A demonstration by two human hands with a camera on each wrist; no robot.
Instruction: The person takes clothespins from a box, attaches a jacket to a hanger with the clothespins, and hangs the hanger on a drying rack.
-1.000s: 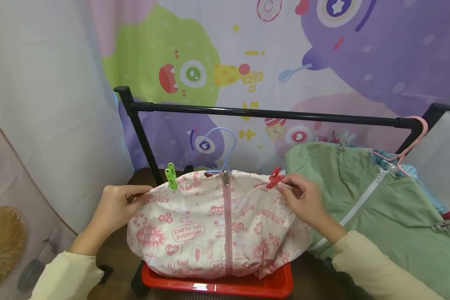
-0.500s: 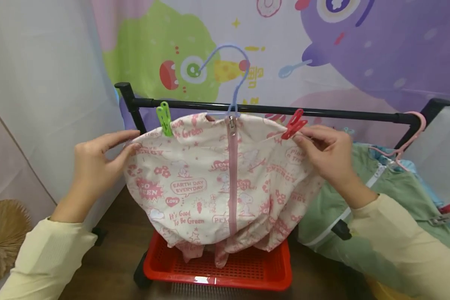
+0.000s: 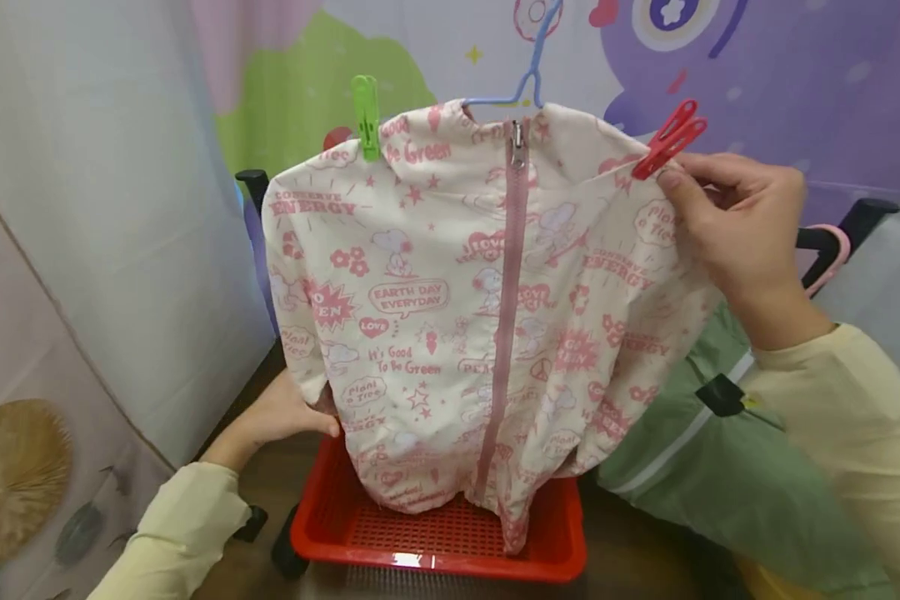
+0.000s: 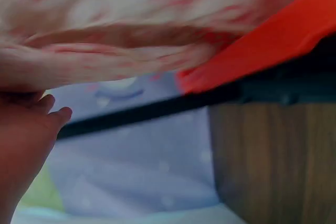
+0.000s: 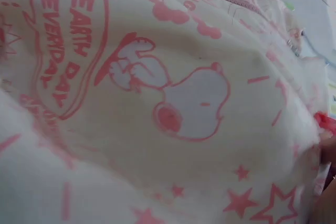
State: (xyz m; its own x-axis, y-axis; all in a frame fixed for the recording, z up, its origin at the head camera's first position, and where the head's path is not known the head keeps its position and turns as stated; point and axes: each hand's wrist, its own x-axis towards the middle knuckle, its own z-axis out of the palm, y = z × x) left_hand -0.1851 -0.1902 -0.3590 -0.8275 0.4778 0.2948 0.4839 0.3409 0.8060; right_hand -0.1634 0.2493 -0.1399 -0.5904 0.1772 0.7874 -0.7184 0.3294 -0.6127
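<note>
A cream child's jacket with pink print and a pink zipper hangs on a blue hanger, its hook cut off by the frame's top. A green clothespin clips the left shoulder and a red clothespin the right one. My right hand pinches the fabric just beside the red clothespin. Low at the left sleeve's cuff is my left hand, its thumb stretched out and its fingers partly hidden behind the sleeve. Printed cloth fills most of the right wrist view.
Below the jacket stands a red basket, the hem reaching into it. Black rack ends show on both sides; the jacket hides most of the bar. A green garment hangs at the right, under a pink hanger. A patterned curtain covers the back.
The jacket has risen well above the bar and spread out, lifted with its hanger. My left hand has let go of the left shoulder and dropped to the cuff; my right hand still pinches.
</note>
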